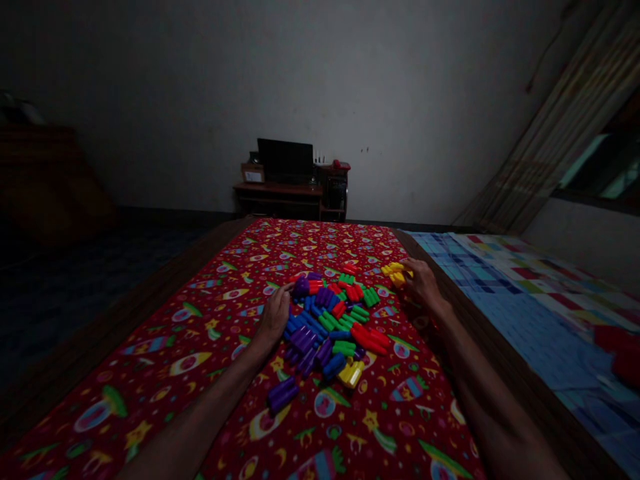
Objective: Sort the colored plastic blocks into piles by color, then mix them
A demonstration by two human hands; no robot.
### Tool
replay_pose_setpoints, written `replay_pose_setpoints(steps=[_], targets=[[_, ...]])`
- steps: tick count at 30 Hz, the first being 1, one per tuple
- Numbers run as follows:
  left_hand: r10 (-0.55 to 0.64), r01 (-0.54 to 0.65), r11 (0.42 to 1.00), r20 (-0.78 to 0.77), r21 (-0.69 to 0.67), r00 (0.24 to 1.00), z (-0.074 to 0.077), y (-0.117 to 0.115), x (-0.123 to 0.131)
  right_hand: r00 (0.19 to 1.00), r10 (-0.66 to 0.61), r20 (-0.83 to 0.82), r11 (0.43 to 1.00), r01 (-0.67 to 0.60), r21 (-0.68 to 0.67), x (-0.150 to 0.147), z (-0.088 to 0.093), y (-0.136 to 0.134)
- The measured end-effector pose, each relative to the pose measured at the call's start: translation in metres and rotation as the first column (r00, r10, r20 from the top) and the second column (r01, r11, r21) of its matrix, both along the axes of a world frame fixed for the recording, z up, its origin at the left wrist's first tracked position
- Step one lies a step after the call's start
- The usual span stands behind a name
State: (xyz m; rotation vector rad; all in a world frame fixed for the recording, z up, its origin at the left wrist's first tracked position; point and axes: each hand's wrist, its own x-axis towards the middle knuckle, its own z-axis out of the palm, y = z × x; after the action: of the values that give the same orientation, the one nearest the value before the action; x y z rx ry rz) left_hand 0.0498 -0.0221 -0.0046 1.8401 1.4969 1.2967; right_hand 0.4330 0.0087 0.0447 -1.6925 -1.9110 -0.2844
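Note:
A pile of plastic toy blocks [327, 300] in purple, blue, green, red and yellow lies on a red patterned cloth [190, 393]. My left hand [277, 312] rests along the pile's left edge, fingers stretched out, with the fingertips at a rounded purple block [301, 288]. Whether they press on it is hard to see in the dim light. To the right of the pile, my right hand [424, 281] has its fingers closed on yellow blocks [396, 273]. Nearest to me lie a lone purple block [283, 394] and a yellow block [351, 374].
A desk [280, 191] with a dark monitor [285, 160] stands by the far wall. Blue bedding [505, 320] spreads on the right, below a curtain [560, 127]. A dark wooden cabinet [45, 180] is at the left.

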Motion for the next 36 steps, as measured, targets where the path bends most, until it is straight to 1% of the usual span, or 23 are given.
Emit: replay_pose_setpoints(steps=[2,5,12,15,18,21,24,26,27,29,31,33,36], targets=[[-0.002,0.003,1.000,-0.020,0.006,1.000,-0.001,0.001,-0.001,0.999,-0.021,0.027,0.999,0.022,-0.037,0.006,-0.008,0.001],[-0.003,0.004,1.000,-0.041,0.014,0.999,-0.003,0.002,-0.003,0.997,-0.073,0.032,0.996,0.074,-0.043,0.009,-0.015,0.003],[-0.003,0.004,1.000,-0.051,0.020,0.999,-0.006,0.006,-0.004,0.982,-0.186,0.027,0.980,0.187,-0.066,0.017,-0.019,0.002],[-0.005,0.006,1.000,-0.048,0.030,0.999,-0.006,0.006,-0.004,0.985,-0.171,-0.016,0.982,0.169,-0.080,0.019,-0.021,0.003],[-0.009,0.011,0.999,-0.045,0.040,0.999,-0.007,0.006,-0.005,0.988,-0.145,-0.050,0.982,0.137,-0.129,0.019,-0.022,0.003],[-0.013,0.015,0.999,-0.051,0.039,0.999,-0.008,0.006,-0.005,0.983,-0.136,-0.119,0.981,0.117,-0.158,0.021,-0.021,0.001],[-0.012,0.013,0.999,-0.054,0.033,0.998,-0.009,0.007,-0.006,0.969,-0.102,-0.225,0.991,0.079,-0.108,0.028,-0.015,-0.001],[-0.009,0.010,0.999,-0.052,0.036,0.999,-0.009,0.007,-0.006,0.956,-0.126,-0.265,0.991,0.110,-0.074,0.035,-0.009,-0.001],[-0.010,0.012,0.999,-0.052,0.037,0.999,-0.008,0.007,-0.006,0.949,-0.164,-0.270,0.986,0.148,-0.080,0.039,-0.007,-0.001],[-0.013,0.015,0.999,-0.055,0.037,0.998,-0.008,0.007,-0.006,0.932,-0.258,-0.253,0.964,0.232,-0.129,0.045,-0.004,-0.002],[-0.016,0.018,0.999,-0.060,0.036,0.998,-0.007,0.006,-0.005,0.921,-0.323,-0.218,0.940,0.286,-0.186,0.047,-0.004,-0.003],[-0.014,0.016,0.999,-0.057,0.034,0.998,-0.007,0.006,-0.005,0.927,-0.329,-0.178,0.933,0.289,-0.215,0.046,-0.007,-0.006],[-0.007,0.009,1.000,-0.066,0.030,0.998,-0.006,0.005,-0.004,0.947,-0.303,-0.104,0.936,0.275,-0.221,0.039,-0.009,-0.010]])
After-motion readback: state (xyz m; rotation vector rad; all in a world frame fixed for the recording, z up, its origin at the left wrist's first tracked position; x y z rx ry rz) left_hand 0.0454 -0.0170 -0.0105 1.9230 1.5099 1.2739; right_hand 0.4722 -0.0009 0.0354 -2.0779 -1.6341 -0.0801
